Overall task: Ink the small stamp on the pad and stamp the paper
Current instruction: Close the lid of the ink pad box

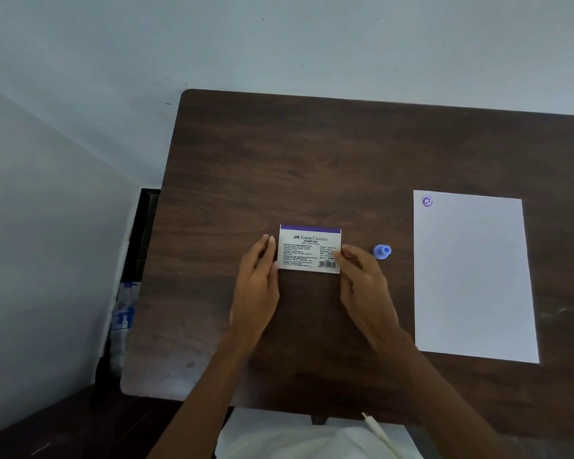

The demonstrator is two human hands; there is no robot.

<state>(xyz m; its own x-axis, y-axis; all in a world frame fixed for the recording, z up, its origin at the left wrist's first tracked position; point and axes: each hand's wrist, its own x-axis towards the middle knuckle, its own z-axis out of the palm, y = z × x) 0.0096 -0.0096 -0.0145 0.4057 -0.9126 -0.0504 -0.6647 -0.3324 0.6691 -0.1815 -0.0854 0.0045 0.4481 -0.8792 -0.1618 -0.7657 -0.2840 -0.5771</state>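
A closed stamp pad (307, 249) with a white printed label and a purple top edge lies on the dark wooden table (312, 160). My left hand (257, 276) touches its left edge, fingers close together. My right hand (362, 279) touches its right edge near the barcode. A small blue stamp (382, 251) stands on the table just right of my right hand, untouched. A white sheet of paper (471, 279) lies further right, with one purple round stamp mark (426, 201) in its top left corner.
The table's left edge (153, 260) runs beside a pale wall. A plastic bottle (123, 319) stands on the floor in the gap left of the table. A white cable (378, 432) hangs near my lap at the bottom.
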